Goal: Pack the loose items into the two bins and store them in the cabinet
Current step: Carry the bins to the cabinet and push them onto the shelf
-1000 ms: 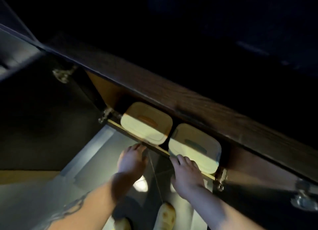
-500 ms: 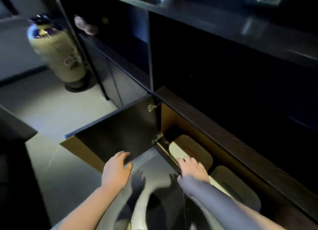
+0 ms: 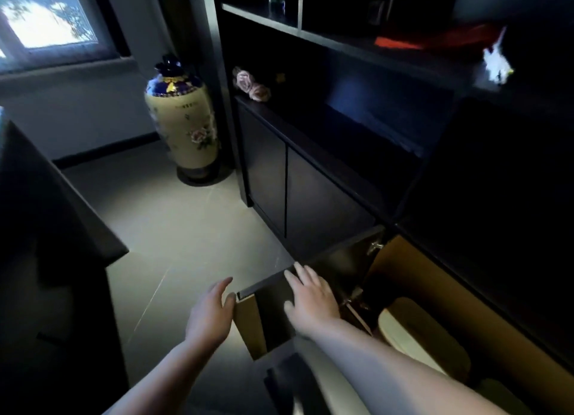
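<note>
At the far left stands a tall cream ceramic floor vase with a blue neck and painted flowers [image 3: 181,119], on the pale tiled floor [image 3: 174,228] beside the dark shelving unit [image 3: 341,153]; small pink fabric roses [image 3: 251,86] lie on one of its shelves. Lower down, the left hand [image 3: 208,315] is open, fingers straight, its thumb touching the outer edge of the dark cabinet door with a tan inner edge [image 3: 267,309]. The right hand [image 3: 312,296] lies flat and spread on the door's face, gripping nothing.

To the right, inside the open lower compartment of the wood-lined cabinet [image 3: 413,278], sit the two bins — the nearer cream plastic bin with rounded corners and a lid [image 3: 416,330] shows clearly; the second [image 3: 500,393] is only a dim corner at the bottom edge, so I take it for the other bin. Both appear stored, leaving the door to close.

The door is a stiff, light panel on hinges — it should swing freely. Pushing flat near the free edge, away from the hinge, gives the easiest turn, with fingers kept clear of the closing gap.
</note>
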Motion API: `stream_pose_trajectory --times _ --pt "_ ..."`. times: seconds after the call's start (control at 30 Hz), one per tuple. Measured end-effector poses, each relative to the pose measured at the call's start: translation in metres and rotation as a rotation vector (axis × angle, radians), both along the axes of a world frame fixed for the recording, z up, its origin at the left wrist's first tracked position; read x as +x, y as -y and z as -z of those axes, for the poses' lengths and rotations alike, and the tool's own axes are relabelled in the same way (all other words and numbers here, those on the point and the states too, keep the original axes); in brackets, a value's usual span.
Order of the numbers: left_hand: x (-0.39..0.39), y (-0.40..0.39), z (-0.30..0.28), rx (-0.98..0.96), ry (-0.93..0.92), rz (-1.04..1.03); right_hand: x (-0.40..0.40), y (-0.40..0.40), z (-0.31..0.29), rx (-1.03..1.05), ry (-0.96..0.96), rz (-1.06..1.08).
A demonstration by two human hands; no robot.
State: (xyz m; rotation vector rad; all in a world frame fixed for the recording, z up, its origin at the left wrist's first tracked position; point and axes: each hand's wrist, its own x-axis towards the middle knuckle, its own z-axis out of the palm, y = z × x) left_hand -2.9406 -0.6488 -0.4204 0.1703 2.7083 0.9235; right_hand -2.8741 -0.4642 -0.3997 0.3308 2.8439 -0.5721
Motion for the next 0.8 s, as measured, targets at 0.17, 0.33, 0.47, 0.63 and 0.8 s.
stream_pose_trajectory --times 0.17,0.33,0.47,0.63,0.8 --pt "-0.007 0.003 0.029 0.158 0.254 0.109 -0.038 0.027 0.026 0.045 0.113 -0.083" --pt "-0.003 0.004 0.034 0.246 0.199 0.099 -0.025 0.031 0.042 -0.006 0.040 -0.022" --pt "0.022 0.012 0.038 0.295 0.281 0.241 0.014 0.026 0.045 -0.021 -0.102 0.028" --pt "0.081 -0.015 0.045 0.236 0.480 0.495 0.096 0.005 0.062 -0.074 -0.259 0.161" --pt "0.152 -0.084 0.051 0.253 0.536 0.681 0.189 -0.029 0.065 -0.247 -0.188 0.496"
